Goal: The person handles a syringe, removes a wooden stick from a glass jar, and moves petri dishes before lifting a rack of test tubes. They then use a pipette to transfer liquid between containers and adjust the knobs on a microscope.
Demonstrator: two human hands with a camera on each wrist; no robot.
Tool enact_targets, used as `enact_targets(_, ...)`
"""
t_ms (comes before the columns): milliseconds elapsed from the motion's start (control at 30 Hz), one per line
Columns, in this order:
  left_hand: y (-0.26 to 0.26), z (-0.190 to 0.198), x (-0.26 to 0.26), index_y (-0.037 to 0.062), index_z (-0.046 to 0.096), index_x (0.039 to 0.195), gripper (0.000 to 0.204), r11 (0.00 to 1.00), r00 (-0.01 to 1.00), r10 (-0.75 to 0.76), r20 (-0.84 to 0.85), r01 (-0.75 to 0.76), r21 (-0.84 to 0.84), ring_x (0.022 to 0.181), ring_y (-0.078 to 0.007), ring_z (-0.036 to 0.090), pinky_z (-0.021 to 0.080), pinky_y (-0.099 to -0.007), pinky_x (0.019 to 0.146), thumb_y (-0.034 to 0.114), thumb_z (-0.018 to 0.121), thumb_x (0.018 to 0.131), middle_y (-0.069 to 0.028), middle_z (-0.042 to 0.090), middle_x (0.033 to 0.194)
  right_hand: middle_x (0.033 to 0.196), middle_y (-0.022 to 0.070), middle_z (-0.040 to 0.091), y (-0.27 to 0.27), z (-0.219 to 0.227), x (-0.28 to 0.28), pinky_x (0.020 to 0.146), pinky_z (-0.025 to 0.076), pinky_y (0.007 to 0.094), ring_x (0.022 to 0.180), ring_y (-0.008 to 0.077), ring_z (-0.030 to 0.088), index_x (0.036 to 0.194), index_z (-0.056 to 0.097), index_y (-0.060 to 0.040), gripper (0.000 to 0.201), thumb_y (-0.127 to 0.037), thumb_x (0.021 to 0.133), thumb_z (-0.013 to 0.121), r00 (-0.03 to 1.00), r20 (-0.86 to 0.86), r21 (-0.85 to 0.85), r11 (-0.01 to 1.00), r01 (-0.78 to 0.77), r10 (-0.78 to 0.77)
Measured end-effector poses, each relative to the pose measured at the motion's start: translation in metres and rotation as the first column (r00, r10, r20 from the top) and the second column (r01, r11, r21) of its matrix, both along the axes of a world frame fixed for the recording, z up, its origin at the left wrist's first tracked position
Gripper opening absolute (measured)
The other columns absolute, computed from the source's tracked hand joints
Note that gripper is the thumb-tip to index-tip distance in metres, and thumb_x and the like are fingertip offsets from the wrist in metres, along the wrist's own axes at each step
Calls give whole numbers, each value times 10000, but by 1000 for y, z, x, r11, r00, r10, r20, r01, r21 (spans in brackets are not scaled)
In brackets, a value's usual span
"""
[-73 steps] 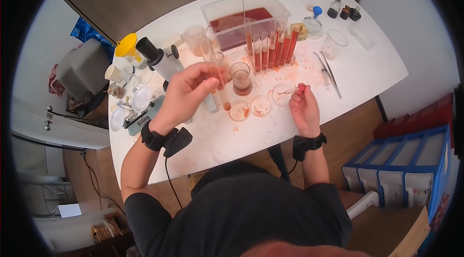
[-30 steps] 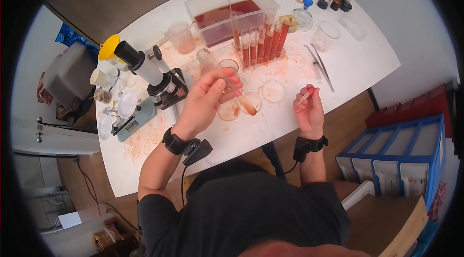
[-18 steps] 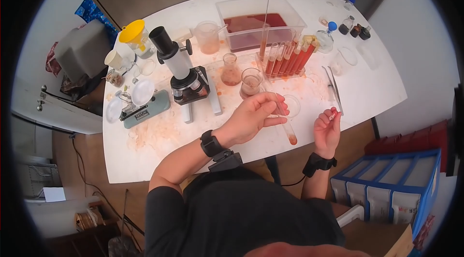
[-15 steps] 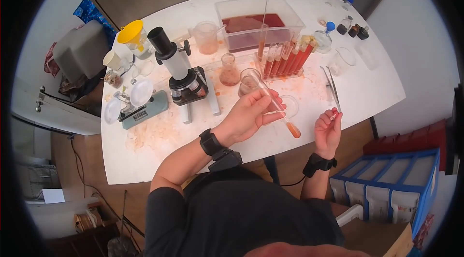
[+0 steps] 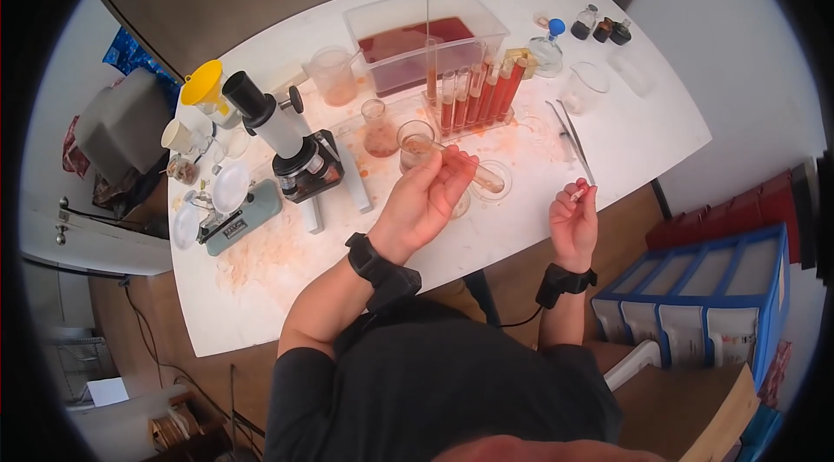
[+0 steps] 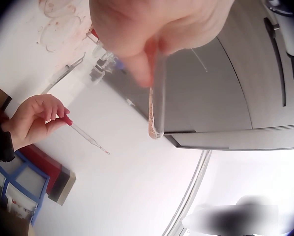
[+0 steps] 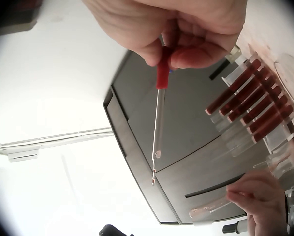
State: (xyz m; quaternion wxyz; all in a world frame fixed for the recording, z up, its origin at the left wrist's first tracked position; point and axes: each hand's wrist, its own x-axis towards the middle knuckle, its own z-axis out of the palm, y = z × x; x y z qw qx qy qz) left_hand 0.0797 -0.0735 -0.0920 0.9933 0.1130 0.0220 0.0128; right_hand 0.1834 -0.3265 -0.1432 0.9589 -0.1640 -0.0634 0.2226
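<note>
My left hand [image 5: 423, 206] holds a glass test tube [image 5: 489, 178], tilted well over, its rounded end pointing right above a petri dish [image 5: 505, 193]. In the left wrist view, a thin brownish-orange smear lies along the inside of the tube's wall. My right hand [image 5: 573, 232] pinches a glass dropper [image 7: 159, 120] by its red rubber bulb [image 7: 162, 73]. The dropper's narrow tip has small reddish drops in it and stays apart from the tube. Left of the tube stands a beaker [image 5: 415, 134] with a cloudy brownish content, partly behind my left hand.
A rack of red-filled test tubes [image 5: 473, 102] stands beyond my hands, before a clear tub [image 5: 426, 54] of dark red liquid. At left are a microscope [image 5: 282, 136], a conical flask [image 5: 380, 134] and a balance [image 5: 243, 223]. Tweezers [image 5: 573, 145] lie at right.
My left hand has carried the tube rightward from over the left dishes and tipped it from steep to nearly flat. My right hand has drawn the dropper back from the right dish.
</note>
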Motion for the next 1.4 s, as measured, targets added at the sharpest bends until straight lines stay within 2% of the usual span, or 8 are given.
enact_targets(233,2,2,1,-53,487,1190,290,998,1000,-9,-28,7,-58,1237,-285,509,510,-332,1027,184,449,1026,-143,542,1201,889,-9,573,1,-5,1,612,386,220,700,90,461,1075,577,-56,219,-251,1018,496,1000,-9,18,1000,-9,9)
enact_targets(433,5,5,1,-57,487,1191,302,998,999,-25,48,28,-63,1198,-267,541,528,-320,1005,193,443,1028,-153,544,1202,886,-2,558,2,-7,1,607,386,223,701,95,452,1078,576,-49,232,-256,1020,491,999,-30,27,1000,-10,11)
enact_targets(633,7,6,2,-69,480,1194,309,988,996,-51,74,61,-142,1154,-269,562,543,-309,983,188,454,1024,-181,548,1188,874,16,530,3,-6,-1,600,382,226,701,105,440,1083,570,-36,252,-266,1022,484,997,-75,35,999,1,2)
enact_targets(733,4,15,-2,-86,524,1111,320,994,998,-41,56,46,-95,1105,-215,588,528,-273,979,207,417,1039,-181,590,1125,875,17,532,4,-7,-1,602,384,226,704,106,445,1083,567,-38,247,-262,1023,482,997,-73,44,999,-11,14)
enact_targets(900,8,16,-5,-78,523,1117,296,980,998,-51,21,54,-194,1079,-239,588,550,-270,941,194,446,1028,-178,572,1135,884,24,542,6,-9,-2,605,388,226,711,108,454,1082,562,-40,238,-255,1025,477,997,-73,41,999,-20,23)
enact_targets(1033,12,18,-8,-71,526,1118,245,931,996,-88,22,90,-353,1082,-265,577,567,-278,916,143,477,1011,-166,561,1131,884,0,559,9,-10,-4,608,392,222,711,96,459,1073,563,-55,222,-257,1021,490,997,-78,3,1000,-29,29)
enact_targets(1200,17,14,-10,-69,536,1106,221,889,990,-135,26,133,-438,1094,-267,571,572,-279,918,119,495,998,-149,563,1107,859,-19,575,19,-7,-10,606,396,223,699,85,468,1051,563,-69,201,-260,1013,511,996,-92,-113,994,-3,-7)
enact_targets(1400,26,8,-13,-73,551,1093,224,850,982,-182,53,184,-494,1091,-275,576,569,-288,931,116,473,1002,-146,558,1111,881,4,624,33,0,-14,618,436,230,698,79,525,1071,588,-45,194,-216,1008,519,995,36,-283,954,98,-91)
